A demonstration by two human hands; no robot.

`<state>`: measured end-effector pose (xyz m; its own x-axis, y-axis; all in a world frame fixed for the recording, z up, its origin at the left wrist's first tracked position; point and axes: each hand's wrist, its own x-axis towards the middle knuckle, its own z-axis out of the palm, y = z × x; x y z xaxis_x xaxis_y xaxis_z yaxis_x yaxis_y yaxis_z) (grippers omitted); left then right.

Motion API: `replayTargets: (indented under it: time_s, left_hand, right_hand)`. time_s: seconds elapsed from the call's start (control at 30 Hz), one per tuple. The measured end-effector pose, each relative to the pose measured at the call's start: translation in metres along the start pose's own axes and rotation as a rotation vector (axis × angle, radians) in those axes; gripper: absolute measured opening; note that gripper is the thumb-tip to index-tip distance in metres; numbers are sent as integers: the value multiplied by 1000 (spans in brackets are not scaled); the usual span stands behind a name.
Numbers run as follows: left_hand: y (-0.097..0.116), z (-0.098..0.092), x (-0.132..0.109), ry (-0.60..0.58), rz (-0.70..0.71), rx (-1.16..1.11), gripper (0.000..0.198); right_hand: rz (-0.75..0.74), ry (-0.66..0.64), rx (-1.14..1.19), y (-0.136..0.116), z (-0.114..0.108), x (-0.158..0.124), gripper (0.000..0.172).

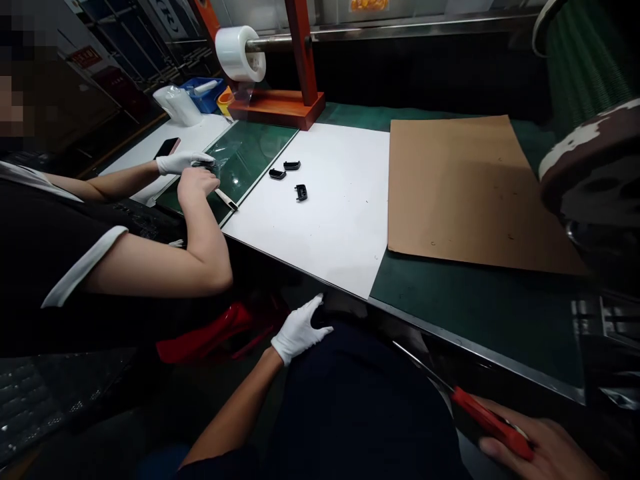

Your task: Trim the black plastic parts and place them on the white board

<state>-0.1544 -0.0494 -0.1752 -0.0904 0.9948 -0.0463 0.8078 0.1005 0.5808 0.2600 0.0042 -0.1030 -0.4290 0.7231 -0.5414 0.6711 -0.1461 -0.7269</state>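
My left hand, in a white glove, hangs just off the table's front edge. Its thumb and fingers are apart and it holds nothing. At lower right my bare right hand is closed around a red-handled tool. A long, thin metal shaft runs from that handle up and left toward the table edge; the exact kind of tool is unclear. On the white sheet lie three small black plastic parts, beyond my left hand and touched by neither hand.
A brown cardboard sheet covers the green table's right side. Behind stands a wooden holder with a clear film roll. On the left, a co-worker's gloved hand and bare hand handle clear plastic. A red stool is below.
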Motion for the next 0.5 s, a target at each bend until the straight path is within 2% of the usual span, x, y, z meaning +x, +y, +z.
replayTargets:
  time_s: [0.1,0.23,0.37,0.5]
  left_hand:
    - [-7,10,6,-126,-29,-25,59]
    - [-1,6,11,-224,-44,-48,46]
    - [0,3,14,-269,-73,-40,42]
    - [-2,6,14,-266,-71,-39,42]
  right_hand:
    - [2,-107,-96,-17,16,10,43]
    - [-50,-87,-169,-41,33,15,37]
    - [-29,-136,-176,-48,25,9,34]
    - [-38,-173,-107,-40,18,-1,34]
